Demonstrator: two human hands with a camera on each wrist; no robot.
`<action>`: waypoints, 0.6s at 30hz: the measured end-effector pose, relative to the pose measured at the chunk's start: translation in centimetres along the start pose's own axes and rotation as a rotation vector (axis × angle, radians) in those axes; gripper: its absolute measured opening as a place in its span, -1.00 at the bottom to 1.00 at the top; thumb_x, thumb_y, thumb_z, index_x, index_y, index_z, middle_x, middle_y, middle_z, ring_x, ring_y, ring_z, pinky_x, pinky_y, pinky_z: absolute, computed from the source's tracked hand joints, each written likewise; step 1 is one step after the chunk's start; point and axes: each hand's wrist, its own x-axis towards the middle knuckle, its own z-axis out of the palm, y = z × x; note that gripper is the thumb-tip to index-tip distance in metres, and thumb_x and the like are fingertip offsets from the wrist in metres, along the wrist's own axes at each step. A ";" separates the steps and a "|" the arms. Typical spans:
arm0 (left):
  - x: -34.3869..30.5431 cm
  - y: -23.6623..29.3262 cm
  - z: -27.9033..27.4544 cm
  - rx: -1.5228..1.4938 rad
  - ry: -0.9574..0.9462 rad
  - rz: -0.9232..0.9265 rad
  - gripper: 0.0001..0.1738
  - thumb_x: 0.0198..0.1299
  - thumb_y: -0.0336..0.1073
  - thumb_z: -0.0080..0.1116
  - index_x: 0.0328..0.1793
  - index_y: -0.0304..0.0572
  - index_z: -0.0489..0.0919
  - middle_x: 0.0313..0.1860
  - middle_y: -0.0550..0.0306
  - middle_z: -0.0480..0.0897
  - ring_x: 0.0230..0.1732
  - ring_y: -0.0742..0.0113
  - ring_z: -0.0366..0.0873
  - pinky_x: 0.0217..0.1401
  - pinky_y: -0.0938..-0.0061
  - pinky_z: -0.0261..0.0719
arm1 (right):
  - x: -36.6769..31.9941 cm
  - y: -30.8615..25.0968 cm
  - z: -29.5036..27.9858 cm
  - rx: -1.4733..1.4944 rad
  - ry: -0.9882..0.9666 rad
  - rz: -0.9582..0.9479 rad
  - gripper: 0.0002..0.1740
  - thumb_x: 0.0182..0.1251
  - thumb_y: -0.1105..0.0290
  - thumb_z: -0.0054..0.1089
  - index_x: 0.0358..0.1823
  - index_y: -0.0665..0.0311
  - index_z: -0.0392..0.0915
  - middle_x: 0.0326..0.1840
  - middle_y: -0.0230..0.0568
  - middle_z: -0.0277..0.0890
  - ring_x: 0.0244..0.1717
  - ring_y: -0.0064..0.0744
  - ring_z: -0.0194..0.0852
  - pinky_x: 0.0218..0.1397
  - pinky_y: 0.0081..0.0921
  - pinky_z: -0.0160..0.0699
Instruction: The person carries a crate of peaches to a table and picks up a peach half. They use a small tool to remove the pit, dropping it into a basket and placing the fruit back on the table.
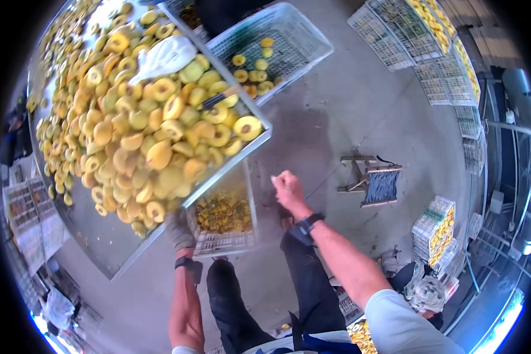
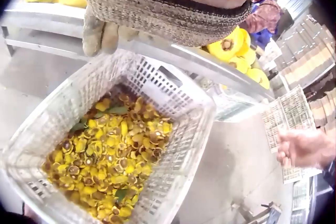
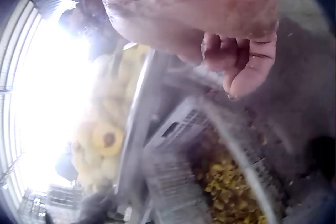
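Note:
Halved yellow peaches point(image 1: 138, 121) lie heaped on a metal-edged table point(image 1: 121, 259). My left hand point(image 1: 180, 232), in a grey knitted glove, is at the table's near edge, close to the heap. In the left wrist view its gloved fingertips point(image 2: 100, 39) point down over a white crate point(image 2: 197, 145) of pits and scraps point(image 2: 113, 153). My bare right hand point(image 1: 289, 192) is in the air to the right of that crate, apart from the table. Its fingers point(image 3: 254, 69) are loosely curled with nothing in them. A dark-handled knife point(image 1: 218, 98) lies on the peaches near the table's right edge.
A white plastic bag point(image 1: 165, 57) rests on the heap. Beyond the table corner stands a crate point(image 1: 304, 44) with a few peach halves. A low folding stool point(image 1: 380, 186) is on the floor at right, with stacked crates point(image 1: 389, 35) behind. Another person point(image 2: 265, 16) is across the table.

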 end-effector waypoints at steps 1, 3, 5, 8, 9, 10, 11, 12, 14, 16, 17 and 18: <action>0.4 2.0 -0.1 0.132 -0.045 -0.057 -0.86 0.33 -0.37 0.30 -0.13 -0.32 0.63 -0.20 -0.02 0.69 -0.15 0.23 0.64 -0.06 0.34 0.63 | 0.9 2.1 -2.7 -0.017 0.010 0.029 -0.63 0.40 0.11 0.26 -0.38 0.28 0.49 -0.40 0.03 0.56 -0.30 0.06 0.58 -0.22 -0.08 0.50; 0.7 0.1 -0.4 0.007 -0.054 -0.157 -0.93 0.32 -0.53 0.27 -0.18 -0.35 0.58 -0.20 0.00 0.70 -0.18 0.31 0.60 -0.08 0.41 0.61 | 2.3 7.1 -8.0 -0.102 0.054 0.027 -0.61 0.41 0.14 0.29 -0.44 0.24 0.42 -0.52 -0.18 0.43 -0.49 -0.27 0.47 -0.45 -0.29 0.43; 0.7 -0.9 -0.5 -0.027 -0.051 -0.205 -0.93 0.32 -0.54 0.28 -0.17 -0.35 0.58 -0.20 0.00 0.70 -0.20 0.31 0.60 -0.08 0.41 0.61 | 2.6 14.5 -12.6 -0.235 0.111 0.056 -0.58 0.42 0.18 0.32 -0.51 0.18 0.33 -0.63 -0.40 0.30 -0.66 -0.56 0.38 -0.67 -0.49 0.38; 1.0 0.3 -1.0 0.222 -0.146 -0.174 -0.96 0.38 -0.52 0.22 -0.13 -0.35 0.58 -0.14 -0.01 0.70 -0.15 0.31 0.62 -0.03 0.44 0.61 | 0.5 22.5 -19.3 -0.175 0.129 0.274 -0.58 0.39 0.19 0.31 -0.53 0.17 0.31 -0.62 -0.37 0.27 -0.69 -0.53 0.36 -0.72 -0.46 0.35; 0.8 0.0 -1.0 0.101 -0.136 -0.229 -0.97 0.36 -0.53 0.20 -0.13 -0.37 0.59 -0.11 0.06 0.59 -0.10 0.36 0.55 -0.03 0.49 0.60 | -1.2 23.4 -21.1 -0.302 0.159 0.130 -0.59 0.39 0.21 0.30 -0.54 0.18 0.32 -0.62 -0.35 0.28 -0.71 -0.50 0.35 -0.74 -0.44 0.33; 0.9 -0.1 -0.8 -0.026 -0.123 -0.284 -0.97 0.35 -0.55 0.19 -0.14 -0.38 0.59 -0.09 0.13 0.48 -0.05 0.42 0.48 -0.04 0.55 0.58 | -2.4 23.4 -22.6 -0.429 0.191 -0.021 -0.60 0.39 0.23 0.29 -0.54 0.19 0.32 -0.62 -0.33 0.30 -0.74 -0.48 0.35 -0.77 -0.42 0.30; 1.3 -0.3 -0.4 -0.029 -0.118 -0.274 -0.97 0.35 -0.55 0.19 -0.14 -0.38 0.59 -0.09 0.13 0.48 -0.05 0.42 0.48 -0.04 0.55 0.58 | -3.3 23.0 -23.6 -0.302 0.178 0.218 -0.61 0.38 0.24 0.28 -0.54 0.21 0.34 -0.63 -0.31 0.32 -0.75 -0.45 0.37 -0.77 -0.41 0.34; 1.3 -0.5 -0.4 -0.058 -0.108 -0.242 -0.95 0.36 -0.53 0.19 -0.11 -0.37 0.60 -0.08 0.09 0.52 -0.06 0.37 0.52 -0.04 0.49 0.59 | -4.4 22.6 -24.4 -0.174 0.155 0.460 -0.62 0.38 0.24 0.28 -0.54 0.23 0.36 -0.63 -0.28 0.35 -0.76 -0.42 0.39 -0.78 -0.40 0.37; 0.7 -0.7 -0.9 -0.110 -0.086 -0.190 -0.92 0.38 -0.49 0.20 -0.06 -0.33 0.61 -0.06 0.01 0.59 -0.06 0.27 0.60 -0.04 0.38 0.61 | -6.4 22.6 -25.1 -0.212 0.137 0.537 -0.63 0.38 0.24 0.28 -0.52 0.24 0.37 -0.63 -0.27 0.36 -0.75 -0.41 0.41 -0.77 -0.40 0.41; 0.9 -0.6 -1.2 0.070 -0.125 -0.117 -0.90 0.37 -0.47 0.22 -0.04 -0.32 0.61 -0.09 -0.06 0.61 -0.08 0.14 0.60 -0.05 0.29 0.59 | -8.0 23.0 -25.1 -0.257 0.119 0.622 -0.64 0.38 0.25 0.29 -0.50 0.25 0.38 -0.63 -0.25 0.38 -0.74 -0.40 0.43 -0.76 -0.40 0.46; 0.7 -0.1 -1.6 0.247 -0.168 -0.037 -0.88 0.37 -0.44 0.23 -0.03 -0.31 0.61 -0.13 -0.14 0.62 -0.11 0.01 0.61 -0.06 0.21 0.57 | -8.8 23.4 -25.1 -0.221 0.108 0.653 -0.65 0.38 0.25 0.29 -0.47 0.25 0.39 -0.63 -0.27 0.38 -0.73 -0.41 0.45 -0.75 -0.40 0.50; 0.7 0.7 -1.6 0.244 -0.167 -0.039 -0.88 0.37 -0.44 0.23 -0.03 -0.31 0.61 -0.13 -0.14 0.62 -0.11 0.01 0.61 -0.06 0.21 0.57 | -9.0 23.6 -25.1 -0.182 0.104 0.675 -0.67 0.38 0.25 0.30 -0.45 0.24 0.39 -0.62 -0.29 0.39 -0.72 -0.41 0.47 -0.73 -0.41 0.54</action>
